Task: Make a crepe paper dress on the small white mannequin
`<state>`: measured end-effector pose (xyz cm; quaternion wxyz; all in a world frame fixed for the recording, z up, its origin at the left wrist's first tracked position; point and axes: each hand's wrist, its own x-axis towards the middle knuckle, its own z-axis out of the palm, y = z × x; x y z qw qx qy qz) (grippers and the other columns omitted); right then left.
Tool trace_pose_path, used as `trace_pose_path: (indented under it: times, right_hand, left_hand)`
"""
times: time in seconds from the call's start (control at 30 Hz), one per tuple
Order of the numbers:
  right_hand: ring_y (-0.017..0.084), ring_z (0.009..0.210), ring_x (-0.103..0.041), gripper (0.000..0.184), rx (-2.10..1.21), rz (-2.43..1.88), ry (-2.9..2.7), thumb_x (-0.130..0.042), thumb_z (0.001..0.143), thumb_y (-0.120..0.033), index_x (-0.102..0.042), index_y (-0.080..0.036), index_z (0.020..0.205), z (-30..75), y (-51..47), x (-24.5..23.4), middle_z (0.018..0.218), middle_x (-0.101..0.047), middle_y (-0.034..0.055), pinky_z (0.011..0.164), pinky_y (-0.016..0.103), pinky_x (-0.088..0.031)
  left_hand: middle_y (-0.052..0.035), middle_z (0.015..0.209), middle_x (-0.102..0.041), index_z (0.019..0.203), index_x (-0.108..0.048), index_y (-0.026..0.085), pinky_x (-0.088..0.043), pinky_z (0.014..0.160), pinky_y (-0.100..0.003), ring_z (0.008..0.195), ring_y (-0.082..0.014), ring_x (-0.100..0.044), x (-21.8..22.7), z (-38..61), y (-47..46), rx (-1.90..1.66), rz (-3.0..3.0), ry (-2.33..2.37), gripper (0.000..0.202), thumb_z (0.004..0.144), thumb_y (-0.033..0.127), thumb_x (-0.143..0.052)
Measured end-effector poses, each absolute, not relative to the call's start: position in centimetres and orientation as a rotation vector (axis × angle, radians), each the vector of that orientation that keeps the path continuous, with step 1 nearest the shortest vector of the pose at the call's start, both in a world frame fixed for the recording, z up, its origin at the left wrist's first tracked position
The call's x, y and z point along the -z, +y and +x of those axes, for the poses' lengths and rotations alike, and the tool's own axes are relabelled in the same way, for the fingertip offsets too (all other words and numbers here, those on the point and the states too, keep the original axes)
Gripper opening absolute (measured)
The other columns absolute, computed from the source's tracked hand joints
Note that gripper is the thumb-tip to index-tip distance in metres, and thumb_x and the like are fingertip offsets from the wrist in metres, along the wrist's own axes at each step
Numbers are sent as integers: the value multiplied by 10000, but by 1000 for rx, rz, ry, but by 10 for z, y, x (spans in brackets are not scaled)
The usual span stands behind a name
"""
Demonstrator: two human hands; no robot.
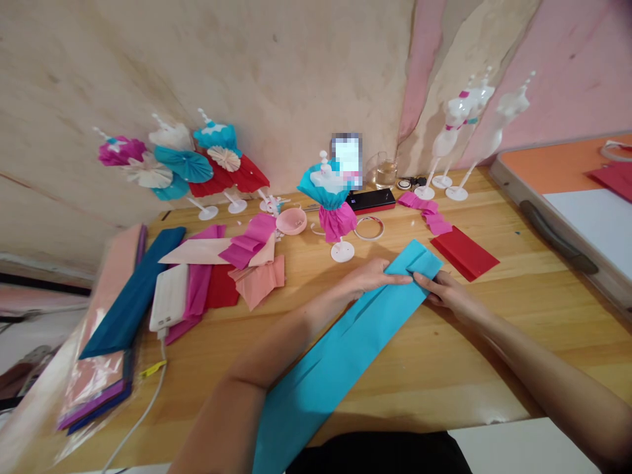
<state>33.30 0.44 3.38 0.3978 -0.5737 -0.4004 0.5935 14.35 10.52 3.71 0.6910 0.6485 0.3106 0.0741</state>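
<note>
A long strip of light blue paper lies diagonally on the wooden table, its far end folded into pleats. My left hand rests on the pleated end, fingers pressed flat along a fold. My right hand pinches the strip's right edge at the same fold, fingers closed on the paper. A small mannequin in a blue and magenta paper dress stands just beyond my hands.
Red paper lies right of the strip. Pink, magenta and dark blue sheets, a white power bank and a pink bowl sit left. Dressed mannequins and bare ones line the wall. A case stands right.
</note>
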Motion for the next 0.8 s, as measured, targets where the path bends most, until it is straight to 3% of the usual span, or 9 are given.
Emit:
trace_pose_path:
  times: [0.2, 0.43, 0.57, 0.8]
  right_hand:
    - [77, 488, -264, 440, -1495, -1511, -1031, -690, 765, -617, -561, -199, 820, 341, 5, -32, 567, -346, -59, 454, 262, -146]
    - [99, 525, -359, 457, -1526, -1482, -919, -777, 682, -582, -617, -207, 888, 332, 5, -41, 609, -456, -27, 461, 264, -273]
    - [104, 512, -365, 468, -1543, -1479, -874, -781, 674, -589, -625, -209, 898, 333, 5, -38, 571, -441, -33, 446, 261, -296]
    - [81, 516, -435, 447, -1544, -1588, -752, -750, 715, -587, -662, -231, 972, 341, 3, -25, 635, -548, -29, 437, 197, -314]
  left_hand:
    - [-69, 882, -736, 925, -715, 139, -481, 609, -258, 731, -180, -664, -36, 145, 102, -197, 1453, 798, 506, 729, 604, -696]
    - [-59, 855, -735, 913, -720, 149, -488, 640, -266, 765, -194, -673, -31, 148, 101, -184, 1440, 772, 437, 742, 551, -705]
    - [-62, 874, -726, 919, -700, 135, -475, 614, -252, 725, -172, -660, -30, 149, 98, -192, 1411, 741, 424, 759, 528, -692]
    - [-37, 845, -700, 904, -692, 142, -447, 603, -238, 721, -153, -621, -25, 151, 92, -309, 1563, 777, 405, 805, 529, -628]
